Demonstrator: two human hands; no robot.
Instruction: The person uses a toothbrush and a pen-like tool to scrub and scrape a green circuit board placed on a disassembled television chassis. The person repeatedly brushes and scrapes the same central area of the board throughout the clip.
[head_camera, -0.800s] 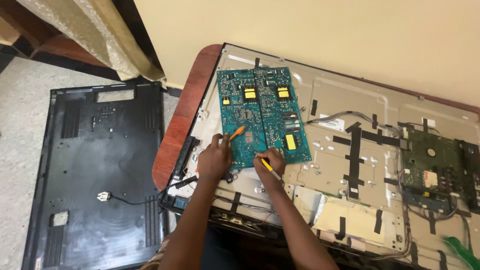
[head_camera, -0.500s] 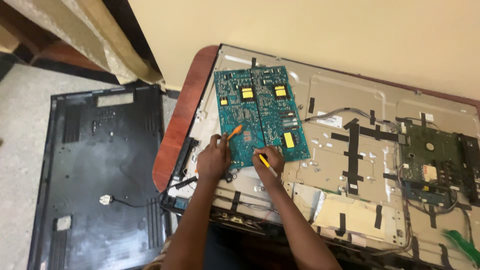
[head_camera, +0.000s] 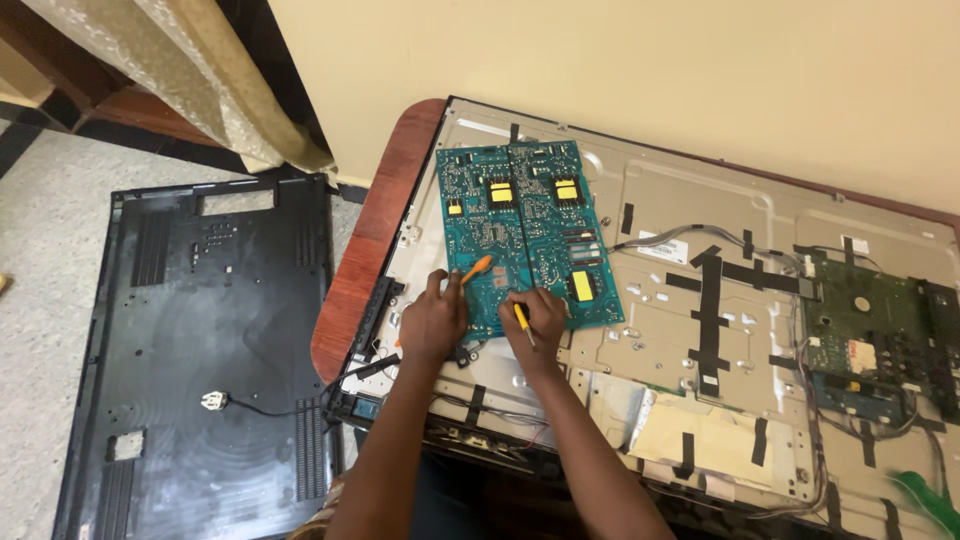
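Teal circuit board (head_camera: 525, 232) lies solder side up on the metal chassis (head_camera: 690, 330), centre of frame. Left hand (head_camera: 432, 322) grips an orange-handled tool (head_camera: 476, 268); right hand (head_camera: 535, 316) grips a yellow-handled tool (head_camera: 521, 320), both at the board's lower edge. Work appears to be probing or freeing that edge. A black back cover (head_camera: 200, 330) lies on the floor at left; a second green board (head_camera: 870, 335) sits at right. Taped cables (head_camera: 700, 285) run close by.

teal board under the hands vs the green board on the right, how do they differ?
The teal board is larger and shows its bare solder side with yellow patches; the green board is smaller, darker and shows mounted parts. The left hand and right hand rest on the teal board; the green board lies untouched. Both sit on the metal panel.
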